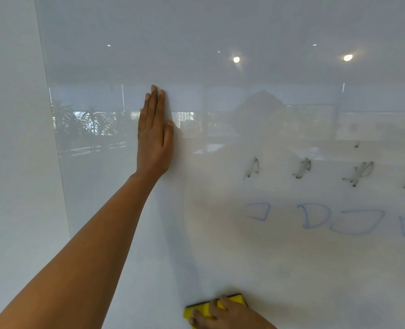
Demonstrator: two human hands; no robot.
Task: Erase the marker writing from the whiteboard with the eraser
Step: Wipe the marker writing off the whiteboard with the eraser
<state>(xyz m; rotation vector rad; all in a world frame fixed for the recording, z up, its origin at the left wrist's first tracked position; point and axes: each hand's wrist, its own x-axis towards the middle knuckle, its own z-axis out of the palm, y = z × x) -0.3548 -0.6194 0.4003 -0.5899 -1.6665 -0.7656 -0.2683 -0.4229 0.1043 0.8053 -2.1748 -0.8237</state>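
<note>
The risk I see is smearing: the right hand (222, 315) grips the yellow eraser (212, 306) with its fingers curled over it, low on the whiteboard (279, 262) and well below the blue marker writing (320, 218) and the half-wiped dark marks (303, 168), so a light or tilted stroke may only spread the ink. The left hand (154, 136) lies flat on the board, fingers straight and together, holding nothing. The long axis of the eraser runs almost sideways, its right end a little higher.

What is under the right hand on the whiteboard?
A yellow eraser, pressed on the whiteboard by the right hand. Its upper edge and left end show; the fingers cover the rest, and the board beneath is hidden.
</note>
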